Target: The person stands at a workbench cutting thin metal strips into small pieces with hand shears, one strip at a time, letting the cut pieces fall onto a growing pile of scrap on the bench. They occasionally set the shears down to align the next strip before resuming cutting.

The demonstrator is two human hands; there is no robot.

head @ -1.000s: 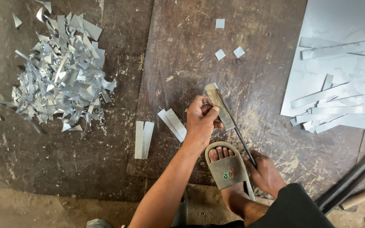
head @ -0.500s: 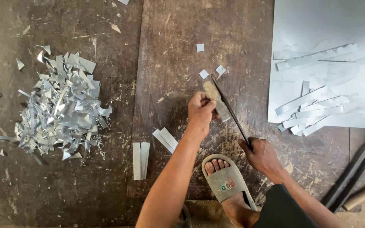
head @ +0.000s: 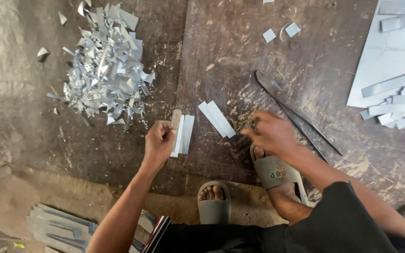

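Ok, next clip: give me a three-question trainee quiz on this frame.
1. True or false: the shears lie on the board, in neither hand.
2. What does the left hand touch? A) a flat metal strip B) the scrap pile C) a sandal
3. Which side of the view holds the scrap pile?

Key: 1 true; 2 A; 3 the left side.
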